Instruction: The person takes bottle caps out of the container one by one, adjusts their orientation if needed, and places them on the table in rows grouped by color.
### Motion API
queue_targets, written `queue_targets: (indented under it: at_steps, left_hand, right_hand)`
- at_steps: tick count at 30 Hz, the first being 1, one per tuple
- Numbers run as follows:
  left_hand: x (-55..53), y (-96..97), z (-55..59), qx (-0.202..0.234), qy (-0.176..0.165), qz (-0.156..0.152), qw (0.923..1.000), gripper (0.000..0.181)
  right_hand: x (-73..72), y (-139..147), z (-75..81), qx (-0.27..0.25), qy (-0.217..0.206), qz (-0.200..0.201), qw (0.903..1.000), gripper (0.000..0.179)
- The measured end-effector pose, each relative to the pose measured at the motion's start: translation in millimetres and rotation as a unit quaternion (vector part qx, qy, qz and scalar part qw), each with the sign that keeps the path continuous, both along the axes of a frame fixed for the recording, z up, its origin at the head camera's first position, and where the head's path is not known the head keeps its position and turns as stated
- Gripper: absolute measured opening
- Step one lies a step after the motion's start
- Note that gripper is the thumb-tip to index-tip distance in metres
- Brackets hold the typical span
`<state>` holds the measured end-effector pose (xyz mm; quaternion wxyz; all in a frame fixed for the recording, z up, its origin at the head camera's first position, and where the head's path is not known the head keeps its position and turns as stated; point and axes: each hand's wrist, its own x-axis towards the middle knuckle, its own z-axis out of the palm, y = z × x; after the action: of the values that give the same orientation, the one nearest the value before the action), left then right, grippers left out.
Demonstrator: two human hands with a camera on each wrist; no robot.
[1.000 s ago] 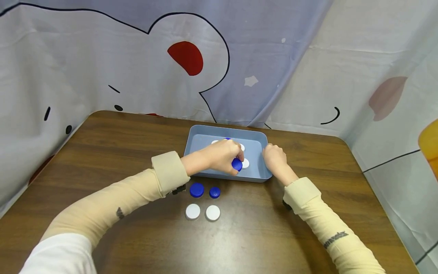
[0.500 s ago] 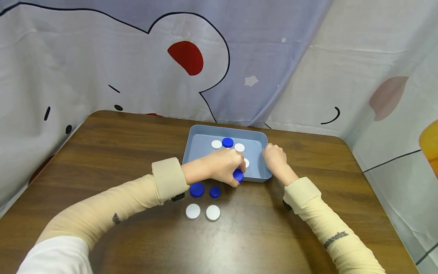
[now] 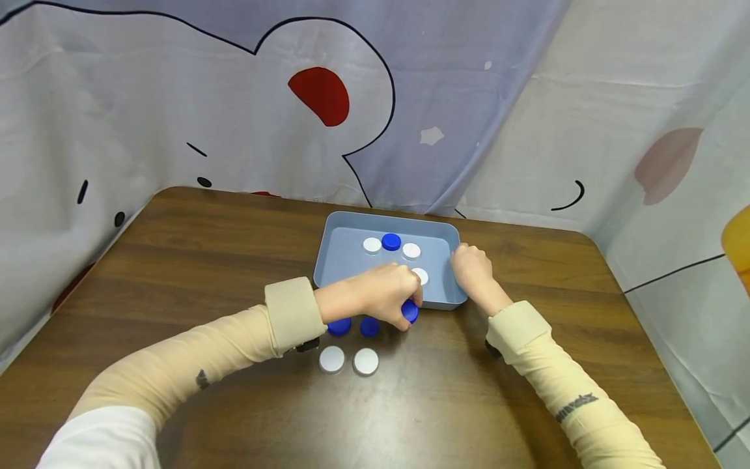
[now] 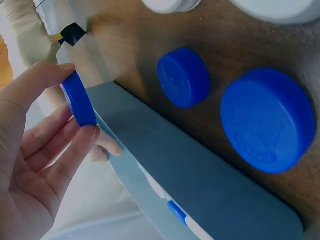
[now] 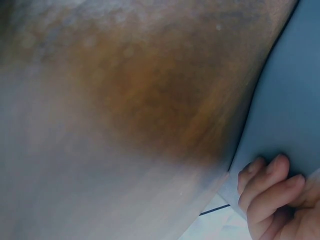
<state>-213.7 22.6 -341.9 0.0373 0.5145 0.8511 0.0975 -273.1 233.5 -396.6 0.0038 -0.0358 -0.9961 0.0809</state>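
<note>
My left hand [image 3: 388,294] pinches a blue bottle cap [image 3: 410,311] between thumb and fingers, above the front edge of a grey-blue tray [image 3: 342,257]. In the left wrist view this cap [image 4: 80,102] stands tilted on edge between the fingertips. My right hand [image 3: 471,268] grips the tray's right wall, its curled fingers [image 5: 272,195] against the outside. Inside the tray lie a blue cap [image 3: 391,241] and several white caps [image 3: 372,245], one partly behind my left hand.
In front of the tray, a larger blue cap [image 3: 338,327] and a smaller one [image 3: 370,327] sit on the wooden table [image 3: 234,404]. Nearer are two white caps [image 3: 331,359]. A printed curtain [image 3: 234,104] hangs along the table's back edge.
My left hand has carried the blue cap from over the tray toward the front, past its near wall. More caps in the tray show now. My right hand stays at the tray's side.
</note>
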Motion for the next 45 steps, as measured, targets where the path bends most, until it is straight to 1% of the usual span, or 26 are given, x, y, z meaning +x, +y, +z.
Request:
queue_targets:
  at_steps: [5, 12, 18, 28, 36, 42, 45]
  left_hand:
    - [3.3, 2.8, -4.5, -0.017, -0.007, 0.003, 0.9998, 0.031]
    - [7.3, 3.0, -15.7, -0.031, 0.002, -0.005, 0.9995, 0.034]
    - [11.1, 1.8, -24.3, -0.045, 0.012, -0.012, 0.9988, 0.030]
    - [13.4, 1.6, -35.6, -0.048, 0.025, -0.014, 0.9985, 0.029]
    - [15.2, 0.8, -40.4, -0.052, 0.025, -0.017, 0.9982, 0.026]
    - [15.6, -0.4, -42.8, -0.043, 0.020, -0.016, 0.9987, 0.024]
    - [15.4, -1.6, -44.0, -0.040, 0.023, -0.017, 0.9988, 0.024]
  right_hand:
    - [-0.5, 0.3, 0.7, 0.003, 0.003, 0.005, 1.0000, 0.034]
    - [0.8, -0.7, 0.9, 0.001, 0.003, 0.002, 1.0000, 0.034]
    - [0.5, -0.4, 2.1, -0.001, 0.001, -0.003, 1.0000, 0.034]
    - [0.4, 0.7, 0.6, 0.001, 0.008, 0.002, 1.0000, 0.033]
    - [-0.5, 0.9, -0.3, 0.004, 0.001, 0.003, 1.0000, 0.034]
    - [-0.3, 1.0, -0.9, 0.002, 0.003, 0.005, 1.0000, 0.034]
    - [-0.5, 1.1, -1.4, 0.002, 0.005, 0.004, 1.0000, 0.034]
